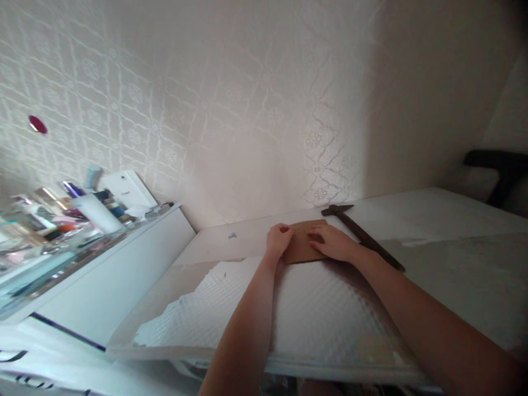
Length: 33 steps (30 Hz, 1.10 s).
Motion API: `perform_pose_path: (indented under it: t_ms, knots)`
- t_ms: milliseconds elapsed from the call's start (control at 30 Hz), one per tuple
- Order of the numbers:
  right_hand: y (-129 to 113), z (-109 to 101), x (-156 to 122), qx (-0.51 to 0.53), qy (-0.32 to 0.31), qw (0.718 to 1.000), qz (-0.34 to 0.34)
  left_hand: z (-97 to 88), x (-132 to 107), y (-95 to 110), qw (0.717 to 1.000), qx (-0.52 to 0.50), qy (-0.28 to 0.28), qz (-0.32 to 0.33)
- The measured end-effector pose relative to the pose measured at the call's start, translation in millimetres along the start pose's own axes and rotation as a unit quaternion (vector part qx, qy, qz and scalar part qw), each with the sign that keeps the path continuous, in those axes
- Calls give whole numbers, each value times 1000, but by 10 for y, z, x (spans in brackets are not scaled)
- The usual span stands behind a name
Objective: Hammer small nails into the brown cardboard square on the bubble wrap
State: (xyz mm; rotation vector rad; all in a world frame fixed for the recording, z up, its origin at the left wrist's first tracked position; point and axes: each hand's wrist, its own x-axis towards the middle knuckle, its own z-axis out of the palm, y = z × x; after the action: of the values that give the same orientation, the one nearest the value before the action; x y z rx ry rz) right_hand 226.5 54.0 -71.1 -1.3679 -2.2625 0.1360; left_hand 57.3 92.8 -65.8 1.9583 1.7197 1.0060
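A brown piece of cardboard [303, 250] with rows of small marks lies on the white surface in front of me. My left hand [279, 239] is at its left edge, thumb and fingers pinched together. Whatever is between those fingertips is too small to make out. On the right part of the cardboard rests my right hand [335, 242], its fingers apart and the tips touching the top. A dark hammer [367, 239] lies just beyond the right hand, its head toward the wall. To the left is a small cluster of metal pieces [232, 235], perhaps nails.
White quilted sheeting [305, 313] with a torn left edge covers the front of the white tabletop [412, 217]. At left, a white cabinet [136, 280] carries crowded bottles and a white box [128, 188]. The patterned wall [247, 121] rises behind. A black T-shaped object [497, 165] stands far right.
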Motion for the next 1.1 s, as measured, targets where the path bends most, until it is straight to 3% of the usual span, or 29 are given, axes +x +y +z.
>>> perform_pose_path:
  t_ms: [633,733,833,933,1100]
  knots:
    - [-61,-64,-8,1,6,1000,27,37,46,-78,1000,-19,-19,-3]
    - [-113,-199,-47,-65,80,987,124,44,58,-93,999,-22,-25,-5]
    - [-119,-342,-112,-132,142,941,278,52,72,-105,999,-24,-29,-8]
    - [-59,-413,-173,-140,113,909,375,57,81,-108,999,-25,-31,-9]
    - [94,-383,-211,-112,34,908,403,58,69,-99,999,-25,-33,-8]
